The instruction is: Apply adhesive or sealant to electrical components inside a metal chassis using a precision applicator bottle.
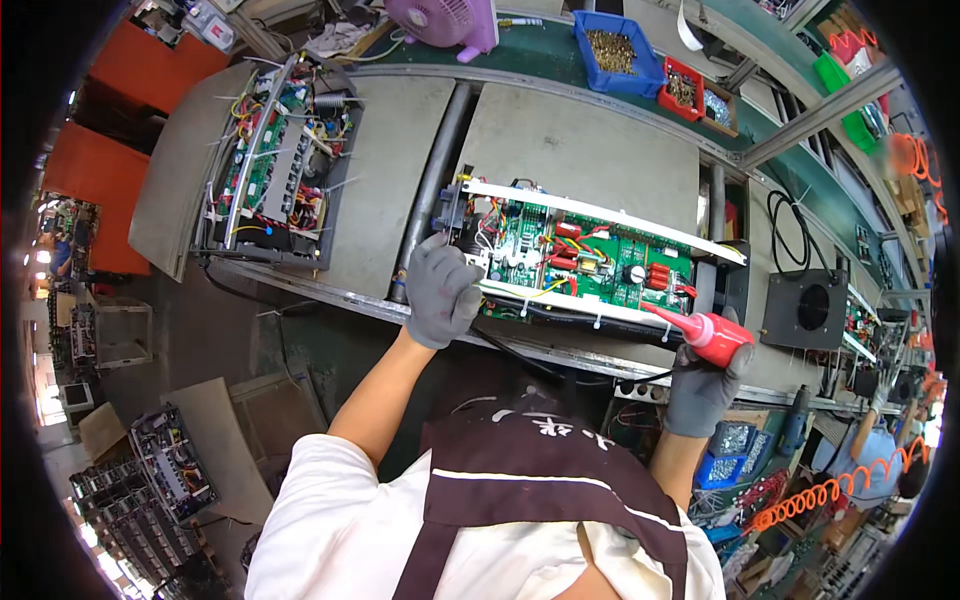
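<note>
My right hand [700, 392], in a grey glove, is closed around a red squeeze bottle [722, 338]. The bottle lies tilted, its narrow nozzle pointing left at the near rail of an open electronic unit [600, 255]. That unit has green circuit boards, red parts and coloured wires between two white rails. At its left end is my left hand [442, 292], also gloved in grey, with fingers curled in by the black end part [452, 212]. What those fingers hold, if anything, is hidden.
Another open unit [285, 165] stands left on the grey worktop [385, 140]. Behind are a purple fan [440, 22], a blue bin of brass-coloured pieces [610, 85] and a red bin [682, 88]. A black fan housing [803, 310] and an orange coiled hose [830, 490] lie right.
</note>
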A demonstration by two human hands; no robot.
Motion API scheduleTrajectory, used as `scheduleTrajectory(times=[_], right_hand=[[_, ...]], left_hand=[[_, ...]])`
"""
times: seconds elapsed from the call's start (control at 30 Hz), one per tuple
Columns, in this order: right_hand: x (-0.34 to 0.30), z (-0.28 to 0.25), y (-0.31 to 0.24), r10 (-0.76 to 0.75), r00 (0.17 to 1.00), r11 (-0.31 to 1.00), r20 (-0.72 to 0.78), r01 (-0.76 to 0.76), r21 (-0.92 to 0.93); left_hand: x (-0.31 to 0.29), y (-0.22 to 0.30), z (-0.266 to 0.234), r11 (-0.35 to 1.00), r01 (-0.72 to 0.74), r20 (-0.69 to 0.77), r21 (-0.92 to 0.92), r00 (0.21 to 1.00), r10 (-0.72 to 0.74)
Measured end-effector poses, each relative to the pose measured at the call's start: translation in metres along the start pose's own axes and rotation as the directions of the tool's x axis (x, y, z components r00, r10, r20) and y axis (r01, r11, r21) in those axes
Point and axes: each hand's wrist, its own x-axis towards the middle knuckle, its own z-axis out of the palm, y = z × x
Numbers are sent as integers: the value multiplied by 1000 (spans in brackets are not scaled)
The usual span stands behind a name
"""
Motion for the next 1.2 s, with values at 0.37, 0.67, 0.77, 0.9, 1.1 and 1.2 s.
scheduleTrajectory(times=[0.37,0.67,0.77,0.9,1.1,1.2], right_hand=[[24,57,10,22,994,975,108,2,-222],[52,168,23,-84,842,602,532,468,-647],[78,163,16,113,843,879,526,162,-448],[109,145,9,223,945,974,240,-209,-83],[121,74,-50,194,912,978,362,-208,-1],[103,39,-73,-88,973,982,213,121,-146]], left_hand=[[-3,-5,0,999,9,-18,-42,1000,-10],[-10,-8,1,995,17,-30,-95,999,-20],[-9,-8,0,994,-1,-21,-110,1000,-1],[-8,-11,2,996,9,-3,-89,1000,-10],[-5,-7,-6,998,46,75,-46,996,-42],[-4,-5,-4,997,47,81,-59,996,-42]])
